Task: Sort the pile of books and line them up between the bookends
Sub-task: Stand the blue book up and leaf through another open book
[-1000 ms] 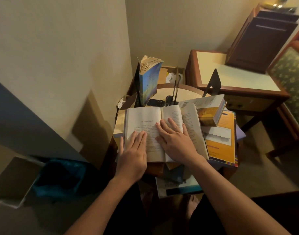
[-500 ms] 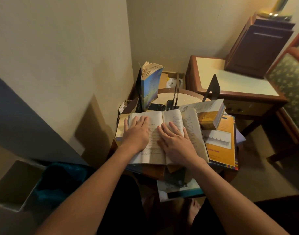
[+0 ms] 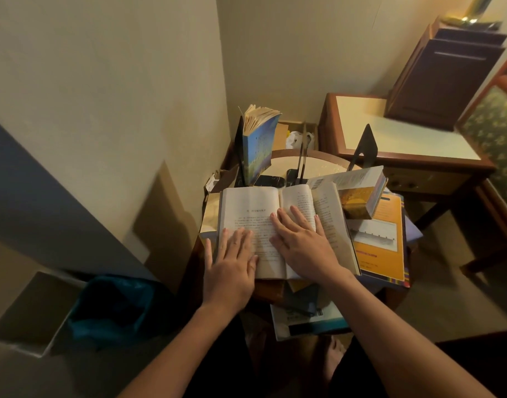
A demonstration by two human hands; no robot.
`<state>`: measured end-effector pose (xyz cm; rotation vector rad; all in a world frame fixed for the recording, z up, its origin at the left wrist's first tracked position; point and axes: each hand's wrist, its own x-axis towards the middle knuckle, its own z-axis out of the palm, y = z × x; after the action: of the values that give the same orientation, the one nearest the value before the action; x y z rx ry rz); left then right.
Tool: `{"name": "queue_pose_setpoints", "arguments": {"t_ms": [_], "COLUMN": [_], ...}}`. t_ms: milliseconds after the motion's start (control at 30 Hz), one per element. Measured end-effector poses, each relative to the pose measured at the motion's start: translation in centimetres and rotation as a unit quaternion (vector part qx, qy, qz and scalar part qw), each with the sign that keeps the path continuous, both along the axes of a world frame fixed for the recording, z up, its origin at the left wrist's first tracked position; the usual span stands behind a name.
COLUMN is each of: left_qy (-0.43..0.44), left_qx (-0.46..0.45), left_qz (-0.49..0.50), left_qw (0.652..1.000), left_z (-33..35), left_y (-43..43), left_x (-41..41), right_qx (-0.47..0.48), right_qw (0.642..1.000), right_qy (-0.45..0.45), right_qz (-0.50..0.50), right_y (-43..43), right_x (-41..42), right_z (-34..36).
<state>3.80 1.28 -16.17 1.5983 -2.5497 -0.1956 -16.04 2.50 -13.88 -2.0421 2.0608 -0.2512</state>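
An open book (image 3: 255, 208) lies flat on top of the pile on a small round table (image 3: 312, 165). My left hand (image 3: 232, 262) rests flat on the lower part of its left page, fingers together. My right hand (image 3: 301, 242) lies flat across the gutter and right page, fingers spread. A blue book (image 3: 259, 145) stands upright against the left black bookend (image 3: 240, 150). The right black bookend (image 3: 364, 146) stands at the table's far right. A thick yellow-covered book (image 3: 358, 193) lies tilted on an orange book (image 3: 381, 239). More books (image 3: 304, 314) stick out underneath near me.
A wall corner closes in the left and back. A wooden side table (image 3: 390, 142) with a dark box (image 3: 444, 76) stands to the right, beside a patterned chair (image 3: 496, 130). A bin with a blue bag (image 3: 114, 308) stands on the floor at left. A phone (image 3: 268, 180) lies by the blue book.
My left hand slid up the left page, then came back down to its lower part. My right hand stayed on the book.
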Motion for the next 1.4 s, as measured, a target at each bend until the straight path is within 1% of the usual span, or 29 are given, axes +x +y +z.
{"name": "queue_pose_setpoints", "arguments": {"t_ms": [167,367,467,600,700,767,833,867,933,967,1033,1100,1200,1267,1333,1400], "left_qy": [0.010,-0.004,0.045,0.154,0.175,0.199,0.252,0.283,0.341,0.357,0.374,0.388,0.398,0.396,0.390,0.386], "left_qx": [0.016,0.036,0.053,0.047,0.027,0.027,0.059,0.087,0.141,0.157,0.166,0.163,0.157,0.157,0.157,0.158], "left_qz": [0.053,0.098,0.095,0.112,0.112,0.101,0.102,0.110,0.127,0.129,0.126,0.122,0.118,0.118,0.121,0.124], "left_qw": [0.998,0.995,0.993,0.981,0.978,0.974,0.961,0.949,0.921,0.912,0.904,0.899,0.896,0.897,0.899,0.900], "left_z": [0.6,1.8,2.0,3.1,3.9,4.2,4.2,4.1,3.9,3.7,3.5,3.5,4.0,4.1,4.1,4.0], "left_y": [-2.4,-4.6,-5.4,-4.9,-4.9,-5.3,-5.6,-5.7,-5.9,-6.0,-6.3,-6.5,-6.6,-6.6,-6.5,-6.6], "left_x": [-0.3,-0.8,-0.9,-0.8,-0.7,-0.9,-1.4,-1.6,-1.9,-2.0,-1.9,-1.7,-1.5,-1.4,-1.3,-1.2], "right_qx": [0.009,0.014,0.014,-0.006,-0.020,-0.036,-0.044,-0.044,-0.050,-0.057,-0.068,-0.077,-0.086,-0.075,-0.033,0.013], "right_qw": [1.000,1.000,1.000,1.000,1.000,0.999,0.994,0.986,0.959,0.945,0.929,0.923,0.935,0.956,0.974,0.981], "right_qy": [-0.010,-0.005,0.003,0.007,-0.003,-0.031,-0.089,-0.137,-0.234,-0.267,-0.300,-0.313,-0.286,-0.229,-0.173,-0.144], "right_qz": [0.005,0.007,0.011,0.005,-0.006,-0.021,-0.051,-0.080,-0.153,-0.182,-0.206,-0.209,-0.193,-0.166,-0.145,-0.130], "right_y": [0.0,0.0,0.0,0.4,0.8,1.1,1.4,1.5,1.8,1.9,1.8,1.7,1.3,1.1,1.3,1.7], "right_x": [-0.2,-0.2,-0.3,-0.1,0.2,0.3,0.5,0.7,0.9,0.8,0.4,0.3,0.6,0.5,0.1,-0.5], "right_z": [0.3,0.3,0.4,0.5,1.3,1.9,2.3,2.5,3.0,3.2,3.3,3.3,3.6,3.8,4.0,3.7]}}
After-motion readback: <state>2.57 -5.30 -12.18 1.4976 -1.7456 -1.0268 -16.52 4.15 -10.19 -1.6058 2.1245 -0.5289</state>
